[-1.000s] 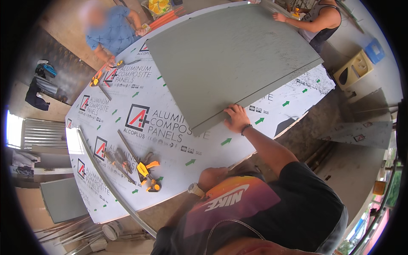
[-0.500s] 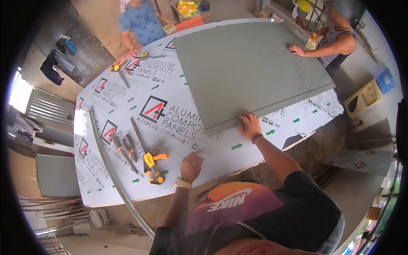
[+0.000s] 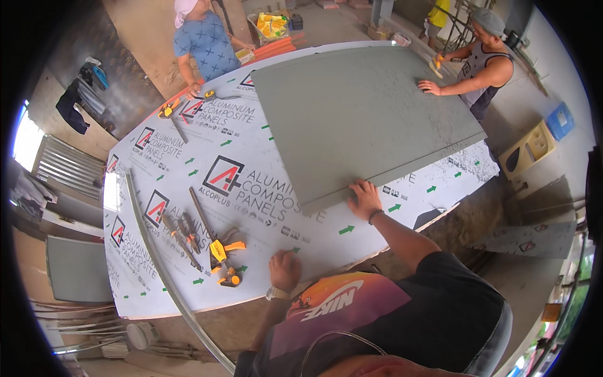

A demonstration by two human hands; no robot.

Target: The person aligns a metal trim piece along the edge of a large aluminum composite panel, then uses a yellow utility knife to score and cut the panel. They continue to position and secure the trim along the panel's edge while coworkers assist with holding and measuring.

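Observation:
My right hand (image 3: 365, 200) lies with its fingers stretched over the near edge of a grey panel (image 3: 352, 113), close to that panel's near left corner. Under the grey panel is a larger white printed composite sheet (image 3: 264, 257) covering the worktable. My left hand (image 3: 286, 270) rests on this sheet near its front edge, fingers curled into a fist; what it holds, if anything, is hidden. Left of that fist lies a yellow and black bar clamp (image 3: 217, 251), with pliers (image 3: 187, 235) beside it.
A co-worker at right has one hand (image 3: 429, 87) on the grey panel and a brush (image 3: 436, 65) in the other. Another person (image 3: 207, 41) stands at the far left edge. A second clamp (image 3: 169, 110), a tape measure (image 3: 209, 95) and a long metal strip (image 3: 154, 251) lie on the sheet.
My left fist has come down nearer to the sheet's front edge. The right hand stays on the grey panel's edge. The co-worker's brush has moved in over the panel's far right edge.

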